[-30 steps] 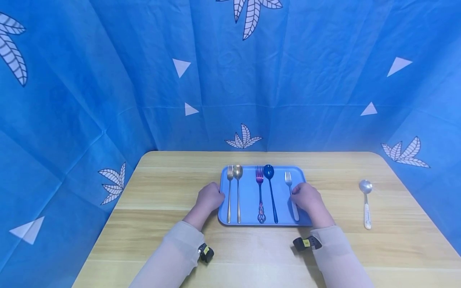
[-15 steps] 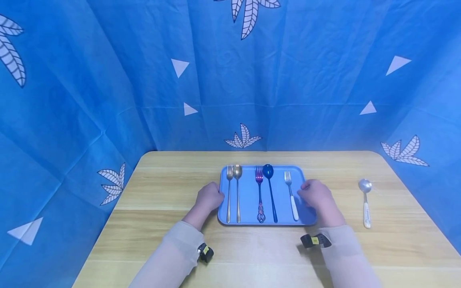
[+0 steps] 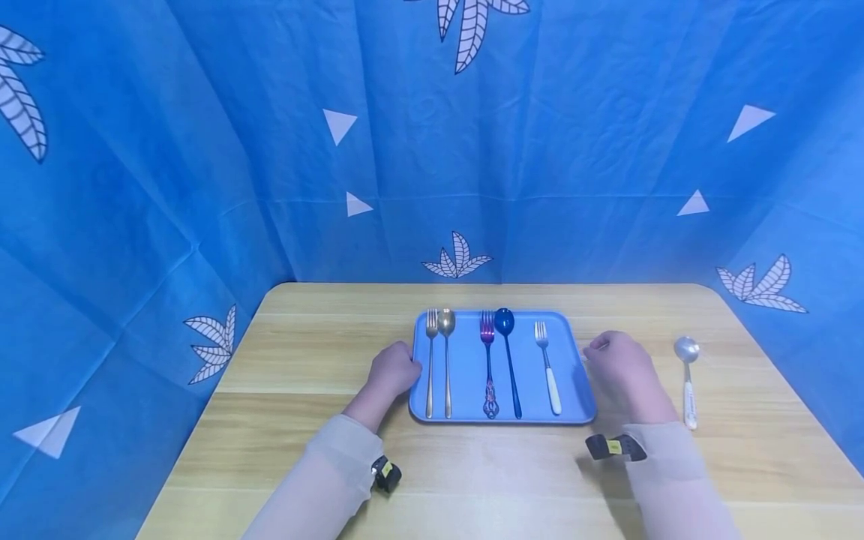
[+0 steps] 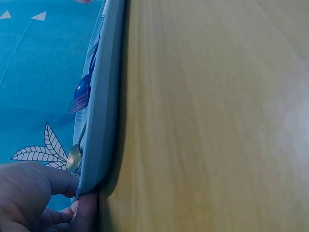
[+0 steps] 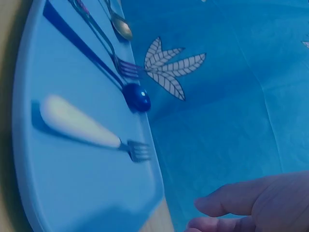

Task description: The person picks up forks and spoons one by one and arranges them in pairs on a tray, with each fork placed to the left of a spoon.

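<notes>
A blue tray [image 3: 466, 375] lies on the table, its left rim pinched between the thumb and fingers of my left hand [image 3: 394, 369]. On it are a gold fork [image 3: 430, 367], a gold spoon [image 3: 447, 360], a purple fork [image 3: 487, 352], a dark blue spoon [image 3: 510, 352] and a white-handled fork [image 3: 550, 375]. Just off the tray's right edge hovers my right hand [image 3: 624, 371], holding nothing, its fingers loosely bent. Farther right lies a silver spoon [image 3: 687, 367] with a white handle. In the right wrist view, thumb and fingers [image 5: 224, 198] sit apart from the tray.
The wooden table [image 3: 304, 360] extends on both sides of the tray and in front of it. A blue curtain [image 3: 432, 150] with leaf and triangle prints hangs behind and at the sides.
My right hand has let go of the white-handled fork, now lying on the tray, and has moved right, past the tray's rim. The left hand stays on the tray's edge.
</notes>
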`<state>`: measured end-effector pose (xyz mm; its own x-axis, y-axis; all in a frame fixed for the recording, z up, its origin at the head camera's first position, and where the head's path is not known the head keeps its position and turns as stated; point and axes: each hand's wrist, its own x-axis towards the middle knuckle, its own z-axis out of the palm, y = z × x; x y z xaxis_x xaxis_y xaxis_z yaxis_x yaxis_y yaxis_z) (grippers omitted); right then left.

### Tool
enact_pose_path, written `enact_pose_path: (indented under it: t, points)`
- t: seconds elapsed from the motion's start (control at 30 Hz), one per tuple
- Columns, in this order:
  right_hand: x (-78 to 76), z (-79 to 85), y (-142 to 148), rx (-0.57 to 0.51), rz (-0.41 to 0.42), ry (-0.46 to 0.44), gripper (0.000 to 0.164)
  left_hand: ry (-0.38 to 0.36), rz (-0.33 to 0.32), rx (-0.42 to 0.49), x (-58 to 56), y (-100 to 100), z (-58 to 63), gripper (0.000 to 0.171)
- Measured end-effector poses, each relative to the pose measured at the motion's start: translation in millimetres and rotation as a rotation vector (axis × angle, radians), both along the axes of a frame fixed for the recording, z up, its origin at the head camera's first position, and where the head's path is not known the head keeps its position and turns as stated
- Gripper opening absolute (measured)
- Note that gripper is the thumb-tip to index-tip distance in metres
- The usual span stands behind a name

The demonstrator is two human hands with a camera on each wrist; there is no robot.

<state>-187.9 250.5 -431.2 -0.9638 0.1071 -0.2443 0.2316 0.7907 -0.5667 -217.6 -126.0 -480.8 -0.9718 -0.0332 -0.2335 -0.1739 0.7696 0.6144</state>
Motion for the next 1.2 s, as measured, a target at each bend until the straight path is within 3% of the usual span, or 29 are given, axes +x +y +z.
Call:
enact_pose_path:
  t: [0.3, 0.7, 1.2]
  points:
    - [-2.2, 2.0, 29.0, 0.059, 0.028, 0.061, 0.045, 0.019, -0.006, -0.011, 3.6, -1.3, 4.0, 0.018]
    - [7.8, 9.4, 67.3, 0.102, -0.034, 0.070, 0.047, -0.005, -0.002, 0.022, 1.8, -1.3, 2.3, 0.020]
    - [14.0, -0.9, 99.6, 0.193, -0.069, 0.056, 0.054, -0.003, -0.012, 0.030, 1.8, -1.0, 2.2, 0.026]
